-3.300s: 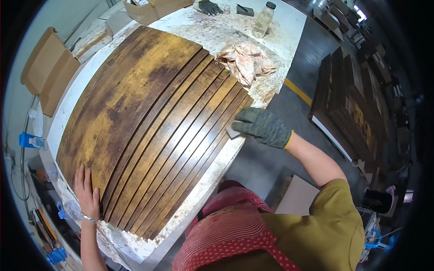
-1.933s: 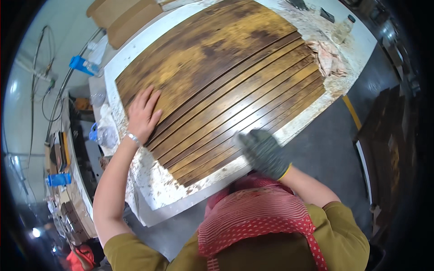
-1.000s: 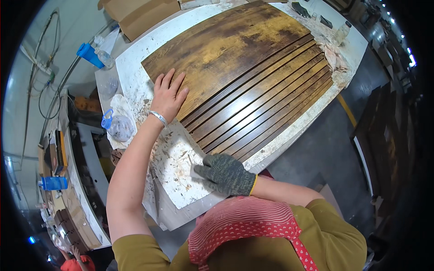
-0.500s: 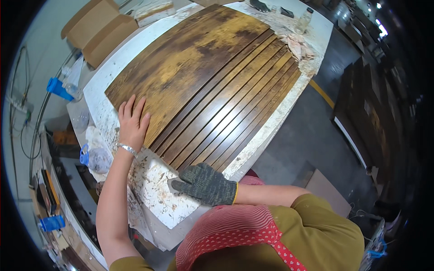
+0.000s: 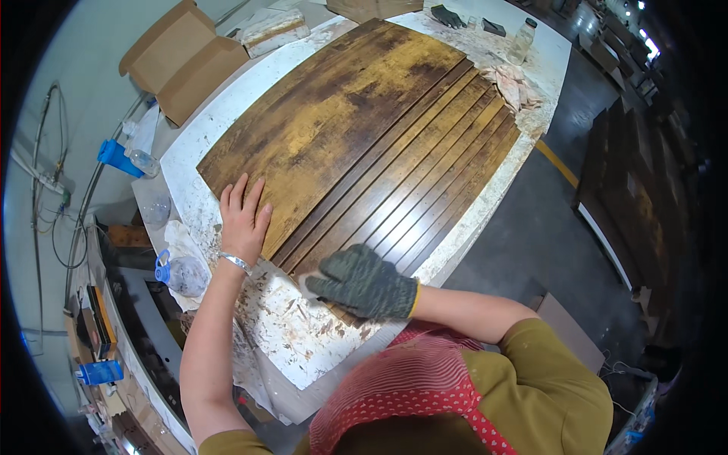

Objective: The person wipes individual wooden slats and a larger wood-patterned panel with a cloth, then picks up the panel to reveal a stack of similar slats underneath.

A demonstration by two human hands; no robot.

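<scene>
A large brown-stained wooden panel (image 5: pixel 341 129) with yellowish patches lies on a white, stained worktable (image 5: pixel 296 341). Its right part is a row of narrow dark slats (image 5: pixel 432 174). My bare left hand (image 5: pixel 244 220), with a bracelet at the wrist, lies flat with fingers spread on the panel's near corner. My right hand (image 5: pixel 364 282), in a dark green glove, rests at the near ends of the slats. A small pale pad (image 5: pixel 308 283) shows under its fingertips.
Open cardboard boxes (image 5: pixel 182 61) stand at the back left. Plastic bottles with blue caps (image 5: pixel 178 271) lie on the table's left edge. Crumpled rags (image 5: pixel 512 83), a clear jar (image 5: pixel 522 42) and a dark glove (image 5: pixel 447 15) lie at the far end. Dark wood panels (image 5: pixel 644 189) are stacked on the floor to the right.
My gloved right hand has travelled down the slats from their far end to the near ends. My left hand has stayed flat on the panel's near corner.
</scene>
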